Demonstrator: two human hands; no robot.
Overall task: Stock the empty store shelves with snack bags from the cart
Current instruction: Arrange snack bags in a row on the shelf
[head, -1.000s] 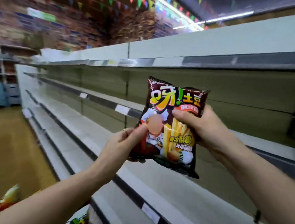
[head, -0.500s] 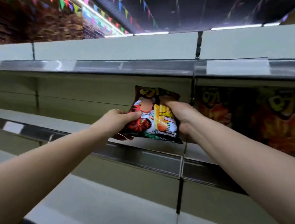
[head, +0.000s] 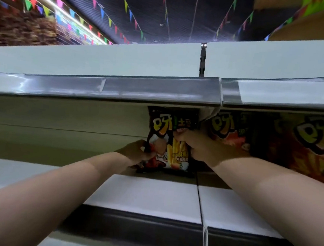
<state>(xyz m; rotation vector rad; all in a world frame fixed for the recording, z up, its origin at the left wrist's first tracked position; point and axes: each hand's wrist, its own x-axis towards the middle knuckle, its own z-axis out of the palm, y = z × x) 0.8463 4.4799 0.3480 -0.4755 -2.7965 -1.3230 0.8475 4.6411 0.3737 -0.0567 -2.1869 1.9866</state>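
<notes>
A dark brown snack bag (head: 166, 135) with yellow lettering and pictured fries stands upright at the back of the white shelf (head: 147, 194), its bottom edge on the shelf board. My left hand (head: 135, 153) pinches the bag's lower left edge. My right hand (head: 198, 147) grips its right side, thumb on the front. Right beside it stand two red snack bags (head: 284, 145) of the same brand. The cart is out of sight.
The shelf above (head: 121, 90) overhangs closely, with a grey price rail and a white label (head: 285, 93). A vertical divider seam (head: 200, 193) splits the shelf. The shelf bay to the left (head: 58, 133) holds nothing. Coloured pennants hang from the dark ceiling.
Both hands have carried the bag up and deeper into the shelf, beside the red bags, and its bottom now rests on the shelf board. The view has tilted upward.
</notes>
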